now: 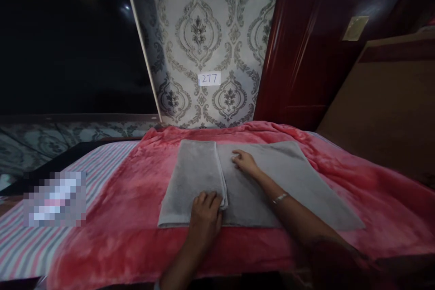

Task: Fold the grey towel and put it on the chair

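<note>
Both hands (205, 213) (245, 162) press flat on the grey towel (292, 186).

Room was dim. Damask wallpaper (204, 41) carried a small label reading 277 (209, 78). Dark glossy window (68, 41) to its left showed two lamp reflections. Red-brown wooden door (306, 45) stood right; striped sheet (41, 244) covered the bed

The towel (272, 176) was plain grey, lying on a pinkish-red plush blanket (136, 217). The sheet (102, 163) beneath carried pink, grey and white stripes. The wallpaper (204, 31) bore a grey damask pattern on a pale ground, with a white label (209, 78). The door (306, 54) was glossy dark red.
</note>
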{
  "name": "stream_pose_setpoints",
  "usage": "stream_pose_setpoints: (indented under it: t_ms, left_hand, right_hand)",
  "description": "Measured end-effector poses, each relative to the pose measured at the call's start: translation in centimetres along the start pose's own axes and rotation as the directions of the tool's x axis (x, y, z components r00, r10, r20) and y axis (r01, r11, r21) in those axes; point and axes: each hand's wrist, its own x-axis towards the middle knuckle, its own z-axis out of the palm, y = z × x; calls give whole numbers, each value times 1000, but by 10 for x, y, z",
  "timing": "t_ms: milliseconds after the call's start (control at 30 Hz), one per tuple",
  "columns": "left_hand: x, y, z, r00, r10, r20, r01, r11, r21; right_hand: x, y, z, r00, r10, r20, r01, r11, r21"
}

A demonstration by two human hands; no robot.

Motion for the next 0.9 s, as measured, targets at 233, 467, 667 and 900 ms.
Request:
stream_pose_setpoints:
  t_ms: [233,467,667,900]
  left_hand:
    - [0,2,1,996,24,-86,-24,1000,5]
    - [-7,-2,12,994,-9,-107,5,999,-34]
    - [-9,1,23,979,43,-199,-55,997,-58]
    - [-12,13,34,965,125,-230,-129,992,-2]
  right_hand:
    - [59,-48,52,986,142,83,-150,985,89]
    - [73,-69,66,987,136,90,-145,984,103]
    - [67,-55,51,992,91,-86,-85,994,70]
    - [52,-28,42,992,51,-117,-52,999,-9]
